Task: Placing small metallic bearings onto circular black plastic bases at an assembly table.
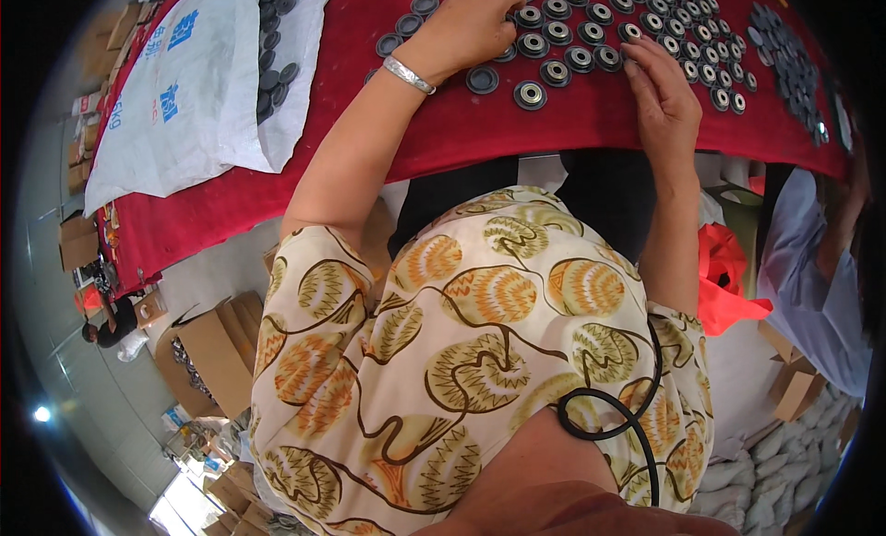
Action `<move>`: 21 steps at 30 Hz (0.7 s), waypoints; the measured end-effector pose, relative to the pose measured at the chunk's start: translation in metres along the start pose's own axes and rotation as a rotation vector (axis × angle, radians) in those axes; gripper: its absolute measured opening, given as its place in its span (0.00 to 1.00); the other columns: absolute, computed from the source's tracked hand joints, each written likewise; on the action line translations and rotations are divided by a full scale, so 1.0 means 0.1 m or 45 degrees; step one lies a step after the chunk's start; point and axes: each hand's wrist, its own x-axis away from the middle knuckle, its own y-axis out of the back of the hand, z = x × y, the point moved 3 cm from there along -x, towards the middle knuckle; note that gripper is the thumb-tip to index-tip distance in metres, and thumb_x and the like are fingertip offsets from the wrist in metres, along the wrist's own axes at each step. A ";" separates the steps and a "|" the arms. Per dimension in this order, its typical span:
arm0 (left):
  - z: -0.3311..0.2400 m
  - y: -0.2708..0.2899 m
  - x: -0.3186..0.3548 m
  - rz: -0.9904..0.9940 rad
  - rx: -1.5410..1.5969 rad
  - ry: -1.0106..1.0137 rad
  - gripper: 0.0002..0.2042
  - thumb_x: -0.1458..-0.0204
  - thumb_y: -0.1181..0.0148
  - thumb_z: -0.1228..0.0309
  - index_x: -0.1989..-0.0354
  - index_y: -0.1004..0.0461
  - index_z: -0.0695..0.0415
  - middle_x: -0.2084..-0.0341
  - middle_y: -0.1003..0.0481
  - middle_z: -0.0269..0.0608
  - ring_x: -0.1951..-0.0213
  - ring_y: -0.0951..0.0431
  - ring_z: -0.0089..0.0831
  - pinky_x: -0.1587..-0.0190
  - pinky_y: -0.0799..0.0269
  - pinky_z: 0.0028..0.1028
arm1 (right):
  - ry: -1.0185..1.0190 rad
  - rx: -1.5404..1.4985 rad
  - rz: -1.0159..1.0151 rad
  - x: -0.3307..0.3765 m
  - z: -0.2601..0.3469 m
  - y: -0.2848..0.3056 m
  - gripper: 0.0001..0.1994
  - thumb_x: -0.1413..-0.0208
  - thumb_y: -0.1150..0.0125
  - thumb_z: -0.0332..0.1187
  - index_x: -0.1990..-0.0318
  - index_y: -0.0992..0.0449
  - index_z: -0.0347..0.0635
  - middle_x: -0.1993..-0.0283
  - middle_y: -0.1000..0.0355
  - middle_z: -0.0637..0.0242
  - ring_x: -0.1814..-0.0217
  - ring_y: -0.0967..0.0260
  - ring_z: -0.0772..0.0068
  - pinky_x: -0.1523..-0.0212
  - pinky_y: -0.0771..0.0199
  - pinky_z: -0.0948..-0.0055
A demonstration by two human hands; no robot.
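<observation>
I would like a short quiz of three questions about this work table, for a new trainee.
1. True or false: the round dark parts lie on a red cloth.
2. Which wrist wears the silver bracelet? A) left B) right
3. Fill in: the white sack at the person's left has dark discs lying on its ____ edge.

Key
1. True; the parts lie in rows on it.
2. A; the left hand wears it, and the right hand has none.
3. Right.
</observation>
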 end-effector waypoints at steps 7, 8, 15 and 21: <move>0.00 0.05 0.04 -0.080 0.148 -0.074 0.05 0.51 0.43 0.78 0.65 0.26 0.61 0.68 0.26 0.53 0.61 0.25 0.53 0.57 0.29 0.45 | -0.036 0.005 0.052 0.00 0.05 -0.03 0.11 0.40 0.34 0.27 0.50 0.16 0.44 0.46 0.20 0.61 0.40 0.23 0.62 0.40 0.26 0.68; 0.01 0.05 0.05 -0.103 0.167 -0.082 0.05 0.50 0.43 0.78 0.65 0.26 0.61 0.68 0.26 0.52 0.61 0.24 0.53 0.57 0.28 0.45 | -0.035 0.013 0.055 0.00 0.05 -0.03 0.11 0.40 0.34 0.27 0.50 0.16 0.44 0.46 0.20 0.61 0.40 0.23 0.61 0.40 0.26 0.68; 0.03 0.18 0.17 -0.296 0.088 0.062 0.04 0.48 0.42 0.77 0.65 0.23 0.60 0.69 0.24 0.51 0.63 0.22 0.51 0.59 0.26 0.42 | 0.107 0.080 0.086 -0.09 0.22 -0.10 0.15 0.43 0.34 0.25 0.48 0.17 0.47 0.44 0.20 0.64 0.37 0.26 0.60 0.35 0.30 0.61; -0.02 0.28 0.27 -0.368 0.219 0.247 0.04 0.46 0.42 0.76 0.64 0.22 0.61 0.68 0.23 0.52 0.63 0.21 0.51 0.59 0.25 0.41 | 0.451 0.509 0.459 -0.43 0.42 -0.53 0.13 0.43 0.32 0.33 0.50 0.18 0.47 0.50 0.21 0.64 0.43 0.26 0.58 0.38 0.33 0.59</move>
